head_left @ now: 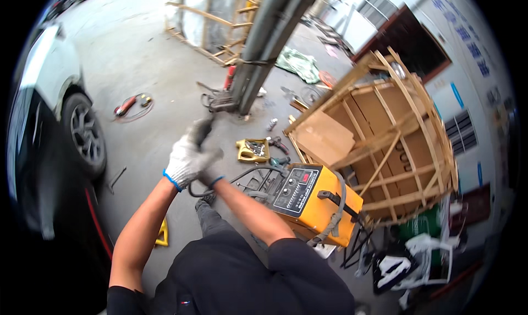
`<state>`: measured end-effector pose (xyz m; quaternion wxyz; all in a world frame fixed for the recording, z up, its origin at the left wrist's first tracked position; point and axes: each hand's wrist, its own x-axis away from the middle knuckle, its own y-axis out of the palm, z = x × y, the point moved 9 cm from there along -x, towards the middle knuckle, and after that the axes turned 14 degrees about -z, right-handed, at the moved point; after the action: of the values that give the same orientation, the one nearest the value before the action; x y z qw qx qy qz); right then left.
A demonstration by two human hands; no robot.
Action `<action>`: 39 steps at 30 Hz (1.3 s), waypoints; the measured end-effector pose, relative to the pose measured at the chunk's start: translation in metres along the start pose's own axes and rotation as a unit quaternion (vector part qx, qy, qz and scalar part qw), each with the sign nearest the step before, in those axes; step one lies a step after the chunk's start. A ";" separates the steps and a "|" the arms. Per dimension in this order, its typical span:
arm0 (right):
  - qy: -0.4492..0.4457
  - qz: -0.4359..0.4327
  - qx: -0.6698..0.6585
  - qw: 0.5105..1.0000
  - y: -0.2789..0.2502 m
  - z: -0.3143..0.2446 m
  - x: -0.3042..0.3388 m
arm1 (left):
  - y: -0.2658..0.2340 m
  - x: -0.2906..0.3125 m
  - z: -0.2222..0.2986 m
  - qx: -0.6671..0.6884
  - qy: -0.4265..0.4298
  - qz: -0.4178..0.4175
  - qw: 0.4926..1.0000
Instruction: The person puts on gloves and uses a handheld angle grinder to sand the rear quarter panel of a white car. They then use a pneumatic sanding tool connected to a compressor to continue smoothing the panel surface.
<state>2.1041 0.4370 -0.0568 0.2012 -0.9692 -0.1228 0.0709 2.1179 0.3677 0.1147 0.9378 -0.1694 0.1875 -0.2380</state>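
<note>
My left hand point(185, 160), in a white knit glove with a blue cuff, reaches ahead of my body. Its fingers are closed around a blurred dark tool point(203, 131) whose exact kind I cannot make out. My right hand point(209, 163), also gloved with a blue cuff, overlaps the left one and is smeared by motion, so its fingers do not show. A thick black cable point(237, 177) loops from beneath the hands to an orange-yellow spot welder point(322, 202), which stands to the right with a dark control panel and a black top handle.
On the left stands a car with a dark wheel point(85, 133). A yellow case of small parts point(253, 150) lies ahead, before a grey steel post point(264, 56). To the right is a wooden crate point(385, 144) with cardboard. A red tool point(125, 106) lies on the floor.
</note>
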 end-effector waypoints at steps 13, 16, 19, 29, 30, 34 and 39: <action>0.808 -0.045 0.181 0.559 -0.441 0.292 0.370 | -0.065 -0.171 -0.238 0.098 -0.218 0.006 0.971; 0.850 -0.116 0.055 0.510 -0.428 0.323 0.409 | -0.058 -0.206 -0.265 0.099 -0.204 -0.024 0.974; 0.859 0.065 0.147 0.486 -0.445 0.356 0.412 | -0.033 -0.248 -0.290 0.109 -0.185 -0.089 0.973; 0.731 0.364 0.304 0.491 -0.498 0.094 0.311 | 0.144 -0.404 -0.312 0.184 -0.149 -0.350 0.906; 0.723 0.390 0.306 0.481 -0.486 0.054 0.303 | 0.166 -0.414 -0.322 0.220 -0.156 -0.385 0.882; 0.677 0.566 0.209 0.422 -0.363 -0.085 0.282 | 0.217 -0.464 -0.337 0.213 -0.147 -0.507 0.822; 0.654 0.647 0.009 0.392 -0.194 -0.168 0.218 | 0.247 -0.531 -0.360 0.234 -0.136 -0.583 0.766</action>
<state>2.3044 0.6047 0.1559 0.1222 -0.5039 0.7110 -0.4750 1.6230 0.7609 -0.1553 0.6448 -0.0524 -0.1384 -0.7499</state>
